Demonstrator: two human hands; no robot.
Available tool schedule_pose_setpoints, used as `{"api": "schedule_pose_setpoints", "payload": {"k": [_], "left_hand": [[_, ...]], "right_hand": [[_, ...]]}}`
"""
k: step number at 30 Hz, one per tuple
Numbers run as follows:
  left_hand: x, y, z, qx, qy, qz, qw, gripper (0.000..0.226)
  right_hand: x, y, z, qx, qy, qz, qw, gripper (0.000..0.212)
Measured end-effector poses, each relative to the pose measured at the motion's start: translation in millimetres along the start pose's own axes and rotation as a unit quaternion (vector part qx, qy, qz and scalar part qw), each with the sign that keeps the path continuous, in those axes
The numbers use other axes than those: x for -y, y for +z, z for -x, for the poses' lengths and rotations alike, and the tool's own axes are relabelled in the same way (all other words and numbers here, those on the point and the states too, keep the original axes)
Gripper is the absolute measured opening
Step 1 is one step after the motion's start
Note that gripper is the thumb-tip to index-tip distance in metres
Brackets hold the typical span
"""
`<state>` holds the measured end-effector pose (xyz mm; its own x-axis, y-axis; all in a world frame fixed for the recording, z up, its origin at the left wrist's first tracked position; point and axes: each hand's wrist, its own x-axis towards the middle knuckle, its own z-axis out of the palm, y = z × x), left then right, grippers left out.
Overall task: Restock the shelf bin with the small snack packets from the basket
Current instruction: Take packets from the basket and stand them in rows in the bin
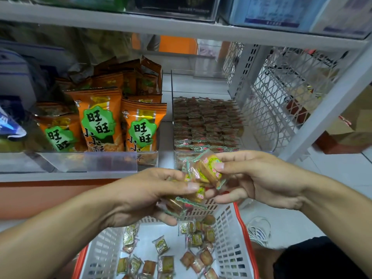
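Observation:
A white plastic basket (231, 234) with a red rim sits low in the head view, with several small snack packets (201, 256) loose on its bottom. Above it, my left hand (141, 196) is closed on a bunch of the same clear-wrapped packets (181, 202). My right hand (257, 178) pinches a stack of packets (209, 168) between thumb and fingers, touching the left hand's bunch. Just behind the hands stands the clear shelf bin (172, 109), filled with neat rows of packets (207, 121) up to near its front wall.
Orange snack bags (96, 117) fill a clear bin to the left on the same shelf. A white wire rack (281, 93) and a white shelf post (330, 109) stand at the right. An upper shelf board (181, 27) overhangs. A white cable (259, 230) lies on the floor.

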<state>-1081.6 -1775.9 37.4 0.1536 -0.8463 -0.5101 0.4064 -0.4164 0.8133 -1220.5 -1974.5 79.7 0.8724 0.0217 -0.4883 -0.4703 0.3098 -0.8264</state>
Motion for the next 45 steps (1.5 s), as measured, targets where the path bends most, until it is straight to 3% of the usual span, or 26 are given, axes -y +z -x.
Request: {"api": "schedule_pose_setpoints", "payload": {"k": [4, 7, 10, 15, 21, 23, 27, 32, 37, 42, 45], "left_hand": [[-5, -1, 2, -0.028, 0.04, 0.024, 0.998, 0.028], [-8, -1, 2, -0.044, 0.054, 0.023, 0.997, 0.026], [-9, -3, 3, -0.049, 0.042, -0.009, 0.998, 0.025], [-5, -9, 3, -0.021, -0.013, -0.166, 0.986, 0.033], [2, -4, 1, 0.073, -0.059, -0.265, 0.96, 0.035], [2, -4, 1, 0.076, -0.053, -0.255, 0.962, 0.036], [-3, -9, 4, 0.045, -0.022, -0.19, 0.981, 0.053], [-14, -18, 10, 0.053, 0.031, -0.122, 0.991, 0.051], [-14, -15, 9, -0.03, 0.101, -0.147, 0.983, 0.052], [-10, -1, 6, -0.118, 0.152, -0.14, 0.971, 0.054], [-11, 1, 7, -0.128, 0.154, -0.149, 0.968, 0.044]], "right_hand": [[2, 0, 1, -0.022, -0.047, -0.041, 0.998, 0.033], [6, -7, 3, -0.014, -0.057, 0.015, 0.998, 0.042], [9, -15, 8, 0.046, -0.071, 0.099, 0.992, 0.04], [9, -19, 17, 0.099, -0.094, 0.384, 0.913, 0.039], [-8, 4, 10, 0.148, -0.018, 0.508, 0.849, 0.04], [-11, 7, 9, 0.154, -0.016, 0.487, 0.86, 0.039], [-10, 4, 8, 0.131, -0.027, 0.343, 0.93, 0.038], [-4, -2, 4, 0.133, -0.055, 0.191, 0.971, 0.07], [-4, 3, 0, 0.026, -0.095, 0.001, 0.995, 0.051], [-3, 12, -3, 0.031, -0.072, 0.005, 0.997, 0.051], [2, 8, 0, 0.032, -0.052, 0.064, 0.996, 0.049]]}}
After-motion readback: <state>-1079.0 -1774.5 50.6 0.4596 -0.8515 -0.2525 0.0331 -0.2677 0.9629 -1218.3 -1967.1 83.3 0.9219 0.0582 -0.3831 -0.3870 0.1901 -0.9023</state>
